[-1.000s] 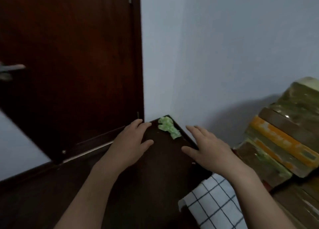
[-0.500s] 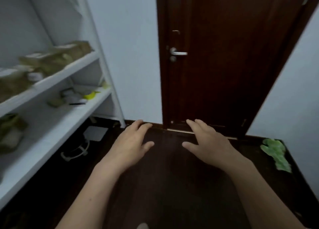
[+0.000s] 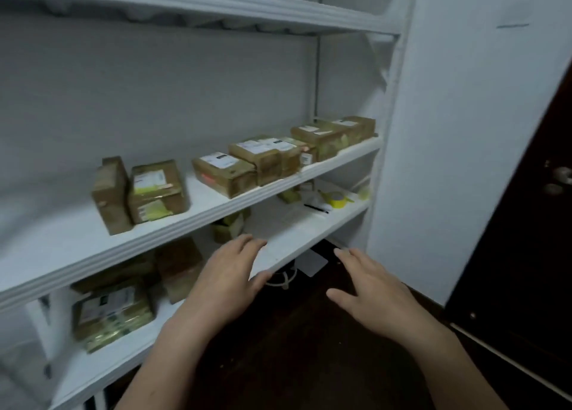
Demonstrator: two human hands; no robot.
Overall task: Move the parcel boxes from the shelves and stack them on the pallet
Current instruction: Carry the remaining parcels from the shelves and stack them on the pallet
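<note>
We face the white shelves (image 3: 192, 221) with both hands held out ahead of us, palms down and holding nothing. Our left hand (image 3: 230, 278) is in front of the lower shelf's front edge, its fingers (image 3: 244, 245) straight and loosely spread; we cannot tell whether it touches the shelf. Our right hand (image 3: 374, 295) hangs over the dark floor (image 3: 294, 347) past the shelf's right end, fingers likewise straight and apart. The parcel boxes (image 3: 224, 173) sit in a row along the middle shelf, brown with white labels, two of them standing together nearer the left end. More boxes lie on the lower shelf to the left of our left hand, among them a labelled box (image 3: 111, 313) with yellowish tape. A yellow tape roll (image 3: 335, 199) rests near the right end of the lower shelf. A dark door (image 3: 526, 255) stands at the right.
</note>
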